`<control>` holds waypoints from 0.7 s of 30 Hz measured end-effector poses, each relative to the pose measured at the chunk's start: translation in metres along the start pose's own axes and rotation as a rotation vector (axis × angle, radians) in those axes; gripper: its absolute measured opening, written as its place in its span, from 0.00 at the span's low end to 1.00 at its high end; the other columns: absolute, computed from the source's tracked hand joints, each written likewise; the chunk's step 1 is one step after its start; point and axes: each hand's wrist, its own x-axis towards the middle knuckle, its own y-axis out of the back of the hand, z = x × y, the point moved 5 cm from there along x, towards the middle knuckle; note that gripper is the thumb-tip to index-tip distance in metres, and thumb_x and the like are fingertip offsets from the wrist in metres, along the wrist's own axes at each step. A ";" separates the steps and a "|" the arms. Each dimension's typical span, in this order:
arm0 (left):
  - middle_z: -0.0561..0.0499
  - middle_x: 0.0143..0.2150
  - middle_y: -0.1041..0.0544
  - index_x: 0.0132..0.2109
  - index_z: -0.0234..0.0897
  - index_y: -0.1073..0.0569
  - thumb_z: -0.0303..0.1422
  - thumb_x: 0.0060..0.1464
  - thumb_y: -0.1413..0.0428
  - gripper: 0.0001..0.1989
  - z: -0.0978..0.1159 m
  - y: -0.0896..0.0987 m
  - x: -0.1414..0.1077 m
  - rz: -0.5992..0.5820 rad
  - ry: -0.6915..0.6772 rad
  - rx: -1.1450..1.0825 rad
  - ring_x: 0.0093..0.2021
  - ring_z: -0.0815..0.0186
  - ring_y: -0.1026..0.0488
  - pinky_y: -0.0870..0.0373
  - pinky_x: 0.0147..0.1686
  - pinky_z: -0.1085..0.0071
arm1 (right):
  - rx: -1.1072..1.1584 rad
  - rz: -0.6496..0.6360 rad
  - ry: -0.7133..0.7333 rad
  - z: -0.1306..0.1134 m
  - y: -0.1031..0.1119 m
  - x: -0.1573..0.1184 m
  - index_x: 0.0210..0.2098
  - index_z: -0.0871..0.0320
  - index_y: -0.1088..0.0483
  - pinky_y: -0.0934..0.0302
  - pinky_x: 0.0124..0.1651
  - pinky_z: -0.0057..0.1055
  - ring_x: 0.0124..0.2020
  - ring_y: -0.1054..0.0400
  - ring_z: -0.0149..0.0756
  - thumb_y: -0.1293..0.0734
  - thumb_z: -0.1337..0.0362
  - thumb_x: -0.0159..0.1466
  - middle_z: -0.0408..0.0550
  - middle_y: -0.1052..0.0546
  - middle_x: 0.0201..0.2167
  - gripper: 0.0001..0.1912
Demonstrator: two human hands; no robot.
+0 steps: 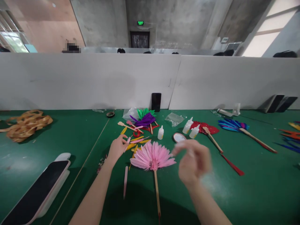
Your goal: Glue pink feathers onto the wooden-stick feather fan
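Observation:
A pink feather fan with a slim wooden handle lies in front of me, its feathers spread toward the far side. Beyond its left edge, my left hand is closed in a pinch on a small pink feather. Loose yellow feathers and more pink ones lie right by those fingertips. Over the table to the right of the fan hangs my right hand, its fingers bent and smeared by motion. Whether it holds anything cannot be made out. A narrow pink strip lies left of the fan's handle.
White glue bottles and a round dish stand beyond the fan. Purple feathers lie farther back. Red and blue fans are at right. A phone and ribbon bundle occupy the left; a white partition rises behind.

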 end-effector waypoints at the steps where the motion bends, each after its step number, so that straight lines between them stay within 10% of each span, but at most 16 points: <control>1: 0.52 0.28 0.23 0.38 0.37 0.29 0.35 0.46 0.44 0.10 -0.003 0.003 0.000 0.019 0.010 -0.043 0.32 0.62 0.25 0.35 0.32 0.71 | 0.034 -0.058 -0.121 0.015 -0.012 -0.004 0.37 0.56 0.35 0.37 0.27 0.28 0.23 0.35 0.29 0.43 0.65 0.67 0.41 0.31 0.24 0.07; 8: 0.46 0.38 0.22 0.40 0.34 0.26 0.43 0.44 0.43 0.19 0.001 0.020 -0.001 0.033 -0.019 -0.381 0.39 0.60 0.25 0.30 0.36 0.71 | 0.046 -0.422 -0.620 0.094 -0.058 -0.057 0.41 0.57 0.34 0.39 0.27 0.27 0.24 0.33 0.31 0.40 0.61 0.64 0.42 0.29 0.23 0.09; 16: 0.47 0.40 0.22 0.38 0.36 0.23 0.39 0.46 0.40 0.13 0.046 0.005 -0.034 -0.454 -0.153 -0.599 0.40 0.60 0.27 0.31 0.42 0.68 | 0.368 -0.412 -0.896 0.097 -0.058 -0.060 0.46 0.56 0.33 0.36 0.26 0.28 0.23 0.33 0.30 0.32 0.54 0.56 0.43 0.27 0.27 0.21; 21: 0.48 0.41 0.24 0.39 0.37 0.23 0.37 0.50 0.43 0.11 0.061 -0.003 -0.042 -0.530 -0.257 -0.484 0.41 0.62 0.29 0.34 0.41 0.69 | 0.357 -0.418 -0.923 0.097 -0.058 -0.060 0.30 0.58 0.31 0.37 0.23 0.29 0.18 0.35 0.30 0.34 0.49 0.57 0.43 0.28 0.19 0.17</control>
